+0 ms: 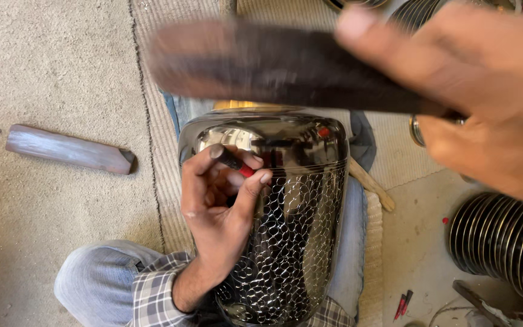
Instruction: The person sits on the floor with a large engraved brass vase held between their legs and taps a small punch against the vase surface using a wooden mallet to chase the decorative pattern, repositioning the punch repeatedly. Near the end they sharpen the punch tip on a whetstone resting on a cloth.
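Already, scale-like marks cover most of the steel pot point(286, 242); left hand point(222, 209) pinches a punch point(234, 162) at the bare band, right hand point(485, 103) grips a blurred wooden bar point(261, 63).

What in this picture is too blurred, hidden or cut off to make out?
- Head view: the dark bar in the right hand is smeared by motion; its shape is unclear.
- The small tool's tip is hidden by the left hand.
- The stacked metal rings run off the right edge.
- The pot's base is cut off below.

Soft daylight, glare on steel pot point(286, 200), blurred right hand point(485, 91).
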`<state>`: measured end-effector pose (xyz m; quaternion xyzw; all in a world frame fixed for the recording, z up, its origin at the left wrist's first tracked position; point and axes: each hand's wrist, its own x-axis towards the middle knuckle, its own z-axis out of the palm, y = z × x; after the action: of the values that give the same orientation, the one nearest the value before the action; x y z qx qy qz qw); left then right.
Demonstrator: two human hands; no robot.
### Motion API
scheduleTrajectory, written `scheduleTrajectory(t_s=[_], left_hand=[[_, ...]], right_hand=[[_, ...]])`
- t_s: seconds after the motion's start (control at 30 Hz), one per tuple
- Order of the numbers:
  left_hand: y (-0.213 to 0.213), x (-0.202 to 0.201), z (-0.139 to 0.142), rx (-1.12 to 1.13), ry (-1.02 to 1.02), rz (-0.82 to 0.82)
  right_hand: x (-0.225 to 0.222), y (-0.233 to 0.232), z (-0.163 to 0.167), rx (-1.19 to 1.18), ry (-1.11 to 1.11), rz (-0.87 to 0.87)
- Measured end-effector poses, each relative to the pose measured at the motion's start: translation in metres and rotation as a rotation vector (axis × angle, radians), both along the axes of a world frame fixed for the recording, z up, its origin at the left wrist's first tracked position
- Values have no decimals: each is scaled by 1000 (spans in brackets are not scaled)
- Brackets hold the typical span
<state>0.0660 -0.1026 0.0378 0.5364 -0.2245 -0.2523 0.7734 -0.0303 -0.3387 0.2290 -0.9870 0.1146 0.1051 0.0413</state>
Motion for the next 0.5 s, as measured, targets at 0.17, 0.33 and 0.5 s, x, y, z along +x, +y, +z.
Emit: scheduleTrajectory(t_s=[0.17,0.33,0.5], left_hand=[[1,-5,-2,-52,-35,20],[-4,5,-4,8,-106,-71],[-12,22,-3,141,-255,-234]], right_hand=[[0,-4,7,42,77,-191],[11,5,12,-119,258,102],[-16,8,-1,-53,336,-101]])
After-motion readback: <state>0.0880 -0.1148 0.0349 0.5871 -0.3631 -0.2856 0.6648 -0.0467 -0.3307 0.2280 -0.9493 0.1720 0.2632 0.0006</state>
